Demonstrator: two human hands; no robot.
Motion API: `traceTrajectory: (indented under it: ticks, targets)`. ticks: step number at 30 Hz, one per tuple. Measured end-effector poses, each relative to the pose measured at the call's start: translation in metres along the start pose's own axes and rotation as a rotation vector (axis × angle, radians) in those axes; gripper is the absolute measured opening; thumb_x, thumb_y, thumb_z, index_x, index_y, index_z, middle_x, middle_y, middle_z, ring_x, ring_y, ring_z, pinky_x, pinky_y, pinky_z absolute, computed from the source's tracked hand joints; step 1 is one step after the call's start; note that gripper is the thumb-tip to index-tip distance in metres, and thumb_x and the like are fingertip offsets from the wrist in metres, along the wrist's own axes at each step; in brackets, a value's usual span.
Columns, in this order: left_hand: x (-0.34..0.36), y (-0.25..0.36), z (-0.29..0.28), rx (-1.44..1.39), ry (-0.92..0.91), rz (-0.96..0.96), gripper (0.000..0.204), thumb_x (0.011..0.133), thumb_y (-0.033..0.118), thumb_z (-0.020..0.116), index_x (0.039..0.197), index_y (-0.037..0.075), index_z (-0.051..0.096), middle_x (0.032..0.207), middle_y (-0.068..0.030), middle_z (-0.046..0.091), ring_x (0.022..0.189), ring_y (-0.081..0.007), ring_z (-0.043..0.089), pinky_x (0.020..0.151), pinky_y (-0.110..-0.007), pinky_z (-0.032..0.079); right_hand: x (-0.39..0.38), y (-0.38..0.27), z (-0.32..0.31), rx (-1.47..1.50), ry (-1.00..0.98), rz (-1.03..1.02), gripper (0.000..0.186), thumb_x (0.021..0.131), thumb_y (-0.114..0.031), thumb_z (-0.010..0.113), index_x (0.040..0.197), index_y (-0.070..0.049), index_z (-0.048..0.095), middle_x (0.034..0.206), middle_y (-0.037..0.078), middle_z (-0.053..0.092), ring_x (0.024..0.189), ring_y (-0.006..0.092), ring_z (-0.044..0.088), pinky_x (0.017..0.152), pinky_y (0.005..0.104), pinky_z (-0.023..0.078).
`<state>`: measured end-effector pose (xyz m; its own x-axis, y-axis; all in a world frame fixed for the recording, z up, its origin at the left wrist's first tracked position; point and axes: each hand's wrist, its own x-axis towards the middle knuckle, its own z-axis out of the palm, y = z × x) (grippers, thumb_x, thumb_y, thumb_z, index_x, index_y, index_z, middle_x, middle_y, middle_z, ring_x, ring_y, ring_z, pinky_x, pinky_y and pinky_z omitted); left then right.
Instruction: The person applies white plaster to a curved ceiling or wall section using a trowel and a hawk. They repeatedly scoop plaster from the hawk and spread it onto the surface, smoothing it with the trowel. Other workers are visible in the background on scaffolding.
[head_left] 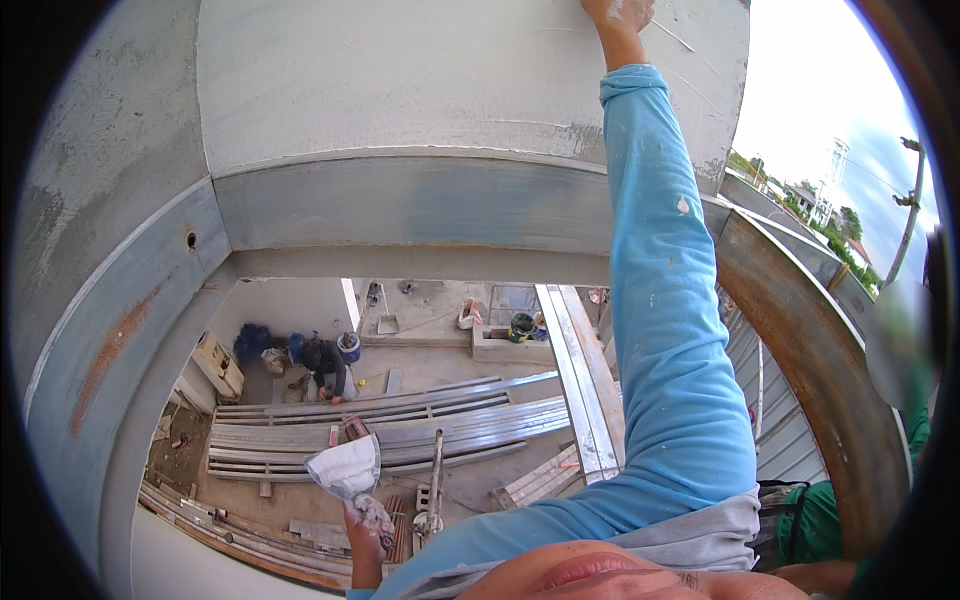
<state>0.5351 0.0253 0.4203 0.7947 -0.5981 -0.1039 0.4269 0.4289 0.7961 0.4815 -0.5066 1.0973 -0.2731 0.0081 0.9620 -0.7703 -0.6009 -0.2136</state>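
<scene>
My right arm, in a light blue sleeve spotted with white, stretches up to a pale plastered wall panel [420,80]. My right hand [618,14] is at that panel by the picture's top edge. Its fingers look curled, and the edge cuts off whatever they hold. Low in front of me, my left hand [370,525], smeared with white, is closed on a flat board coated in white plaster [346,466]. The board is held over the drop to the floor below. Ridges and streaks mark the panel's surface.
A grey steel beam [420,205] runs beneath the panel, and a rusty curved-looking beam [800,360] stands at right. Far below, a person [325,368] crouches beside long metal bars [400,435]. Buckets [522,326] stand there too. Another person's green clothing [820,525] shows at lower right.
</scene>
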Motion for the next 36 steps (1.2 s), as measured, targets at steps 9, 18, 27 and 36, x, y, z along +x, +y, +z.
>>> traceTrajectory:
  ticks: [9, 18, 27, 36]
  targets:
    - [-0.008, 0.002, -0.038, -0.143, 0.102, 0.009, 0.036, 0.096, 0.001, 0.05, 0.125, 0.016, 0.037, 0.077, -0.0025, 0.046, 0.05, -0.0121, 0.045, 0.043, -0.026, 0.04, -0.121, -0.288, 0.059, 0.481, 0.249, -0.288, 0.04, 0.095, -0.024, 0.038, 0.109, 0.0, 0.067, 0.127, 0.027, 0.059, 0.111, 0.0441, 0.056, 0.098, 0.0576, 0.038]
    - [-0.024, 0.001, -0.041, -0.1, 0.098, -0.038, 0.036, 0.095, -0.004, 0.046, 0.123, 0.016, 0.037, 0.077, -0.0024, 0.046, 0.05, -0.0121, 0.045, 0.043, -0.026, 0.04, -0.126, -0.195, -0.099, 0.634, -0.215, -0.41, 0.024, 0.093, -0.015, 0.046, 0.097, -0.002, 0.066, 0.089, 0.02, 0.063, 0.085, 0.0424, 0.064, 0.077, 0.0517, 0.051]
    - [0.006, 0.0, 0.005, -0.014, -0.104, -0.142, 0.029, 0.095, -0.003, 0.045, 0.117, 0.015, 0.038, 0.074, -0.0024, 0.044, 0.05, -0.0117, 0.044, 0.043, -0.026, 0.04, 0.004, 0.282, -0.081, -0.13, -0.326, 0.264, 0.048, 0.088, -0.041, 0.053, 0.109, -0.001, 0.071, 0.115, 0.025, 0.067, 0.11, 0.0439, 0.062, 0.096, 0.0477, 0.048]
    - [-0.006, -0.017, 0.03, -0.005, -0.069, -0.18, 0.028, 0.096, -0.003, 0.046, 0.115, 0.016, 0.038, 0.076, -0.0023, 0.046, 0.051, -0.0125, 0.046, 0.043, -0.027, 0.04, -0.004, 0.269, -0.044, -0.125, -0.45, 0.347, 0.049, 0.087, -0.038, 0.053, 0.119, -0.004, 0.068, 0.125, 0.025, 0.061, 0.117, 0.0412, 0.059, 0.1, 0.048, 0.047]
